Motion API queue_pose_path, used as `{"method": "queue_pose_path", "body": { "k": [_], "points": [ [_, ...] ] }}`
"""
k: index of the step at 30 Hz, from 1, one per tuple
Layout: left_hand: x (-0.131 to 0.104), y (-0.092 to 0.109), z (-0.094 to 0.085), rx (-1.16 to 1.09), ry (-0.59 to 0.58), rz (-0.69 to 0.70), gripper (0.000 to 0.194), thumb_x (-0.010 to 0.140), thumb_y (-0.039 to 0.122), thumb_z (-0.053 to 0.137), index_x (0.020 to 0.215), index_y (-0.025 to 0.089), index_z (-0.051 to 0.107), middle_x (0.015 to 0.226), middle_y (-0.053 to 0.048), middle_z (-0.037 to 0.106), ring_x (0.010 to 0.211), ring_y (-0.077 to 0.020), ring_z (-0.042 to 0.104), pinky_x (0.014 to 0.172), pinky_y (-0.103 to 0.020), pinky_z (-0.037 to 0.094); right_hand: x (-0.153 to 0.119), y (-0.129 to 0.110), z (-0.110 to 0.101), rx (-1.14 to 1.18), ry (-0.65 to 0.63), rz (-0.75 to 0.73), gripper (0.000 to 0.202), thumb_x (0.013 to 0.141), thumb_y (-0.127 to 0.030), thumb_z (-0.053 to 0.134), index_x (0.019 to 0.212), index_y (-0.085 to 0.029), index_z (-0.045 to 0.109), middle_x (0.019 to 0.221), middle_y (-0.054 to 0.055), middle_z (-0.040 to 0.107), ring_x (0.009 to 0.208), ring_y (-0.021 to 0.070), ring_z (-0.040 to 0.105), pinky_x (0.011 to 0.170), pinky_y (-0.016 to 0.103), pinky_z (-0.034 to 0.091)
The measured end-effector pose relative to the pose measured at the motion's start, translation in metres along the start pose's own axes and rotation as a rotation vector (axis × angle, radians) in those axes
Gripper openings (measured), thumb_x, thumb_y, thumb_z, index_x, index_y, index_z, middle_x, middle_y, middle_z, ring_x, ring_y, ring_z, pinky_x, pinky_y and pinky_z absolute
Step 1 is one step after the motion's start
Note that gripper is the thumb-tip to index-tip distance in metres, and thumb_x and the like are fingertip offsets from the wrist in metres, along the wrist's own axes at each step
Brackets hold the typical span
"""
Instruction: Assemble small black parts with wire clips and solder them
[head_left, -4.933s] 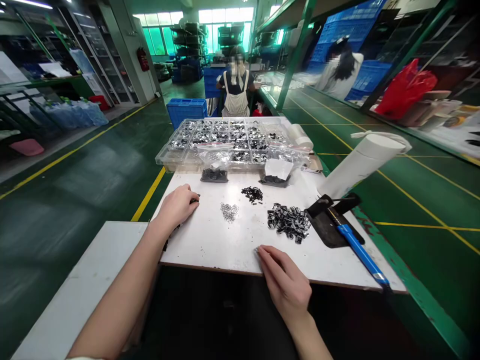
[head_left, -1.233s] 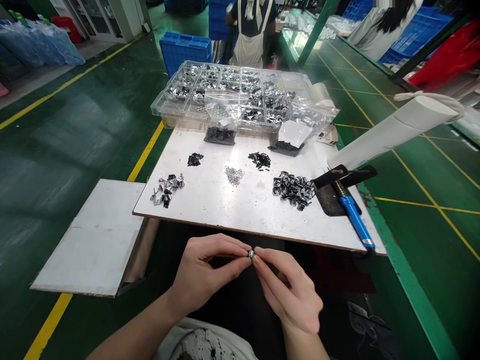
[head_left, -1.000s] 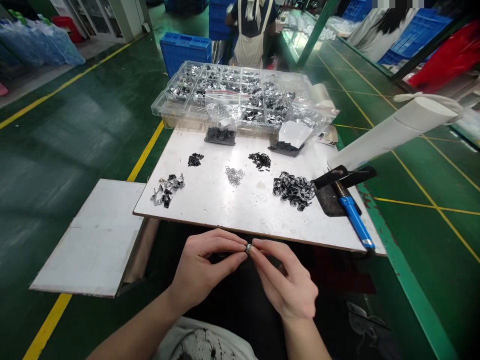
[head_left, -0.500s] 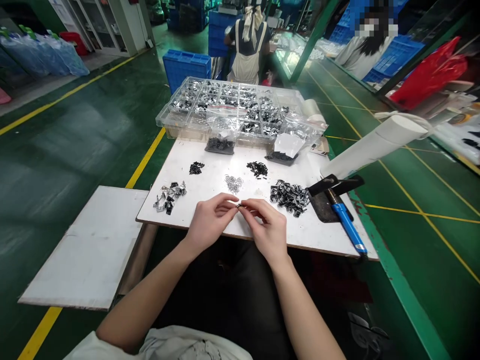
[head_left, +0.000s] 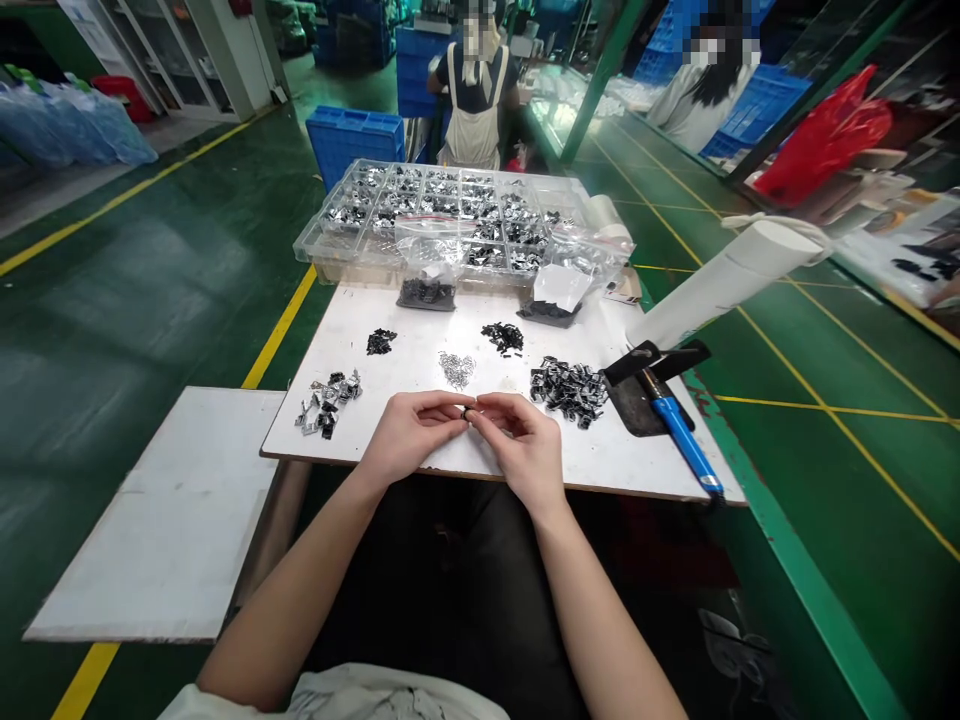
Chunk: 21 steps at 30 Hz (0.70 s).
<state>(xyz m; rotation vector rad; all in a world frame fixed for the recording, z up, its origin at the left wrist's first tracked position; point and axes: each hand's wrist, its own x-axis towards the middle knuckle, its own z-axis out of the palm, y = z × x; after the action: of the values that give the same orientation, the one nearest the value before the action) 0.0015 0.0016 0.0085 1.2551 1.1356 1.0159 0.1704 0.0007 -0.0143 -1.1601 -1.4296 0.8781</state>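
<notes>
My left hand (head_left: 411, 436) and my right hand (head_left: 525, 446) meet above the front edge of the white board (head_left: 420, 350). Their fingertips pinch one small black part (head_left: 467, 413) between them; its details are too small to tell. Just beyond the fingers is a pile of tiny silvery pieces (head_left: 456, 370). Small black pieces form two heaps, one at the left (head_left: 381, 342) and one at the right (head_left: 502, 338). Black and silver parts (head_left: 570, 391) are piled right of my right hand, and a looser group (head_left: 328, 402) lies at the left.
A clear compartment box (head_left: 450, 215) full of parts stands at the back, with two plastic bags (head_left: 426, 290) before it. A blue-handled tool (head_left: 686, 440) rests on a black stand at the right, near a white tube (head_left: 731, 280). Two people are beyond.
The view has shifted slightly, moving the table a little left in the picture. Both hands still pinch the small part, which now shows a bit more between the fingertips.
</notes>
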Motion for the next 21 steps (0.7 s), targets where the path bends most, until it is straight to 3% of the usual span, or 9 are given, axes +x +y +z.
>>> {"method": "queue_pose_path", "body": {
  "k": [4, 7, 9, 11, 13, 14, 17, 19, 21],
  "points": [
    [-0.002, 0.001, -0.003, -0.036, 0.003, -0.007, 0.033, 0.072, 0.025, 0.083, 0.103, 0.015, 0.080, 0.086, -0.007, 0.079, 0.084, -0.0221, 0.075, 0.084, -0.033, 0.061, -0.003, -0.005, 0.002, -0.034, -0.027, -0.053, 0.016, 0.086, -0.033, 0.073, 0.094, -0.019, 0.074, 0.086, 0.005, 0.076, 0.073, 0.0168, 0.071, 0.067, 0.029, 0.059],
    [-0.004, -0.001, -0.006, -0.029, 0.032, -0.005, 0.036, 0.070, 0.029, 0.085, 0.103, 0.016, 0.081, 0.084, -0.007, 0.078, 0.083, -0.0225, 0.075, 0.083, -0.033, 0.062, -0.008, -0.012, -0.009, -0.111, -0.010, -0.165, 0.014, 0.092, -0.031, 0.065, 0.094, -0.020, 0.075, 0.093, 0.006, 0.075, 0.080, 0.0176, 0.070, 0.067, 0.030, 0.059],
    [-0.005, -0.001, -0.007, -0.020, 0.049, -0.009, 0.036, 0.070, 0.031, 0.085, 0.103, 0.017, 0.081, 0.086, -0.007, 0.078, 0.084, -0.0225, 0.075, 0.084, -0.033, 0.062, -0.011, -0.014, -0.034, -0.255, 0.145, -0.251, 0.015, 0.093, -0.030, 0.063, 0.093, -0.021, 0.075, 0.094, 0.007, 0.074, 0.084, 0.0196, 0.069, 0.067, 0.032, 0.058],
    [-0.006, -0.001, -0.008, -0.016, 0.047, -0.012, 0.036, 0.071, 0.032, 0.085, 0.104, 0.017, 0.081, 0.087, -0.007, 0.078, 0.085, -0.0226, 0.076, 0.085, -0.034, 0.062, -0.012, -0.009, -0.073, -0.498, 0.409, -0.309, 0.017, 0.092, -0.033, 0.065, 0.094, -0.020, 0.075, 0.093, 0.009, 0.072, 0.085, 0.0228, 0.066, 0.068, 0.036, 0.056],
    [-0.007, 0.000, -0.008, -0.015, 0.039, -0.018, 0.037, 0.070, 0.031, 0.086, 0.104, 0.018, 0.081, 0.088, -0.007, 0.078, 0.086, -0.0225, 0.075, 0.086, -0.034, 0.062, -0.009, 0.004, -0.119, -0.838, 0.650, -0.258, 0.029, 0.090, -0.042, 0.064, 0.100, -0.017, 0.076, 0.103, 0.015, 0.070, 0.095, 0.0289, 0.063, 0.081, 0.045, 0.053],
    [-0.007, 0.000, -0.008, -0.016, 0.039, -0.021, 0.037, 0.070, 0.031, 0.086, 0.104, 0.018, 0.081, 0.087, -0.006, 0.078, 0.086, -0.0222, 0.075, 0.086, -0.034, 0.062, -0.007, 0.011, -0.141, -0.992, 0.691, -0.186, 0.039, 0.090, -0.047, 0.062, 0.105, -0.015, 0.076, 0.109, 0.019, 0.067, 0.104, 0.0332, 0.060, 0.092, 0.051, 0.048],
    [-0.007, 0.000, -0.007, -0.027, 0.049, -0.030, 0.037, 0.070, 0.031, 0.087, 0.104, 0.019, 0.081, 0.088, -0.006, 0.078, 0.087, -0.0221, 0.076, 0.087, -0.033, 0.062, 0.000, 0.034, -0.190, -1.232, 0.524, 0.082, 0.067, 0.087, -0.061, 0.052, 0.111, -0.002, 0.074, 0.111, 0.028, 0.063, 0.117, 0.0422, 0.052, 0.099, 0.057, 0.041],
    [-0.008, 0.000, -0.007, -0.032, 0.058, -0.031, 0.037, 0.071, 0.030, 0.086, 0.105, 0.019, 0.081, 0.089, -0.006, 0.078, 0.088, -0.0221, 0.075, 0.088, -0.033, 0.062, 0.004, 0.043, -0.203, -1.274, 0.370, 0.215, 0.067, 0.087, -0.058, 0.046, 0.112, -0.002, 0.073, 0.107, 0.027, 0.064, 0.111, 0.0415, 0.055, 0.096, 0.056, 0.043],
    [-0.008, 0.000, -0.007, -0.032, 0.058, -0.031, 0.035, 0.071, 0.029, 0.086, 0.105, 0.019, 0.081, 0.088, -0.006, 0.078, 0.087, -0.0214, 0.075, 0.087, -0.032, 0.062, 0.003, 0.043, -0.204, -1.305, 0.295, 0.295, 0.061, 0.087, -0.050, 0.043, 0.113, -0.004, 0.073, 0.105, 0.025, 0.066, 0.105, 0.0403, 0.058, 0.092, 0.054, 0.045]
  ]
}}
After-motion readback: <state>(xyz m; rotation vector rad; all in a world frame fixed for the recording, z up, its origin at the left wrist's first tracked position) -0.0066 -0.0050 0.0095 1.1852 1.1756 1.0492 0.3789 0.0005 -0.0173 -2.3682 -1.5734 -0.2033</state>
